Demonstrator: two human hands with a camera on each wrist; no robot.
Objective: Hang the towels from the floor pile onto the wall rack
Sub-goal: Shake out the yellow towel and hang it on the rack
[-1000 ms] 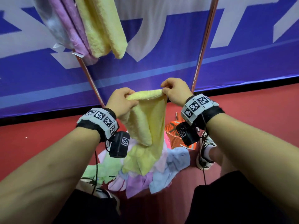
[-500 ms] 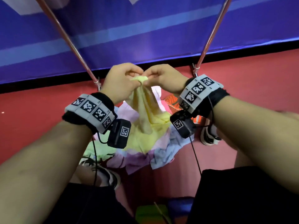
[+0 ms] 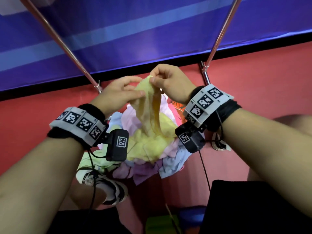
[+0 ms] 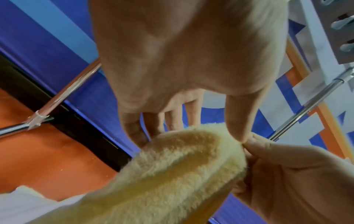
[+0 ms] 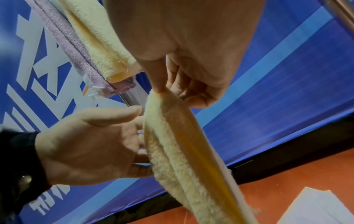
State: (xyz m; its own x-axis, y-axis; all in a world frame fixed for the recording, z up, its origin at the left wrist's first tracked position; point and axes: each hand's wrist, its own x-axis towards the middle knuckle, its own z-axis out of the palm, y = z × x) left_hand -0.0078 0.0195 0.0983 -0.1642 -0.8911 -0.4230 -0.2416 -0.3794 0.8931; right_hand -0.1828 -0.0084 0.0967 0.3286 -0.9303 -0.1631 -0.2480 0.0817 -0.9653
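Nearest you, both forearms reached forward over your knees and a sneaker [image 3: 108, 188] planted on the red floor [image 3: 25, 132].

Your left hand [image 3: 118, 95] held the yellow towel [image 3: 150, 105] just below its top edge; thumb on the near face, fingers [image 4: 134, 130] behind it, lightly closed on the cloth. In the left wrist view those fingers looked fairly straight, so the grip read as loose.

Your right hand [image 3: 170, 85] pinched the towel's top edge between thumb and forefinger, other fingers [image 5: 184, 84] curled in. The two hands sat close together, nearly touching at the edge.

The towel hung bunched in a narrow fold from that pinched edge; its lower part trailed down into the floor pile [image 3: 152, 154]. Whether the bottom end had lifted free of the pile could not be told.

The pile lay between your feet and the wall: pink, lilac, pale blue and green cloths heaped together, an orange item at its right edge.

Beyond it, two chrome rack legs [image 3: 217, 39] rose slanting from the floor, one either side of your hands, with open floor left and right of the pile.

Farthest, a blue banner wall [image 3: 152, 31] with a black base strip. In the right wrist view a yellow hung towel [image 5: 99, 39] and a purple hung towel [image 5: 76, 50] draped side by side, touching, above your hands.
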